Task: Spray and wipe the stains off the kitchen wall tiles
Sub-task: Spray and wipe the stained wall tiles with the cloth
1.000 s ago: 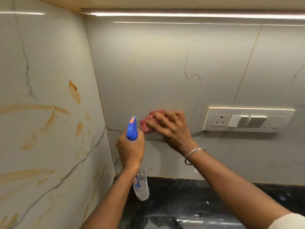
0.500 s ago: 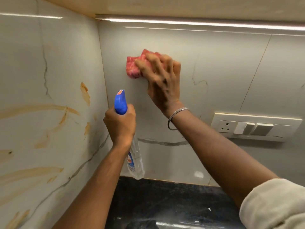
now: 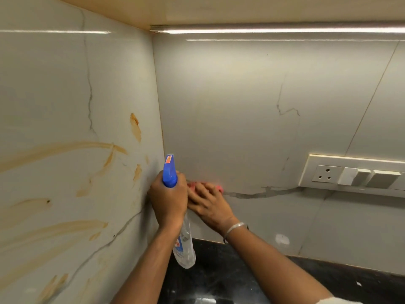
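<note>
A: A kitchen corner, 2 tiled walls meeting above a dark, glossy surface (image 3: 241, 273), with a light strip (image 3: 285, 30) under the cabinet. Where are the stains?

B: On the left wall tiles (image 3: 54, 95). The orange-brown stains (image 3: 65, 148) run in long smears and short dabs, almost to the corner. The back wall tiles (image 3: 241, 95) show only thin grey veins.

A: And the hands?

B: Both arms reach forward, low into the corner. The left hand (image 3: 168, 200) shows its back, fingers curled round the neck of the spray bottle (image 3: 169, 174). The right hand (image 3: 210, 207) lies just beside it, palm toward the back wall. Its fingers are straight and laid flat over a pink cloth (image 3: 219, 189), pressing it to the tile. A metal bangle (image 3: 235, 227) sits on that wrist.

A: How does the bottle lie?

B: Its long axis is close to upright, tilted slightly. The blue head is on top, and the clear body hangs below the fist, base lowest, in front of the dark surface. The nozzle points away, toward the corner; I cannot tell at which wall.

A: The cloth?

B: It is mostly hidden under the fingers, with pink edges showing above the fingertips and at the right. It is on the back wall near the corner, where a grey vein starts and runs right toward the switch plate (image 3: 350, 174), well apart.
</note>
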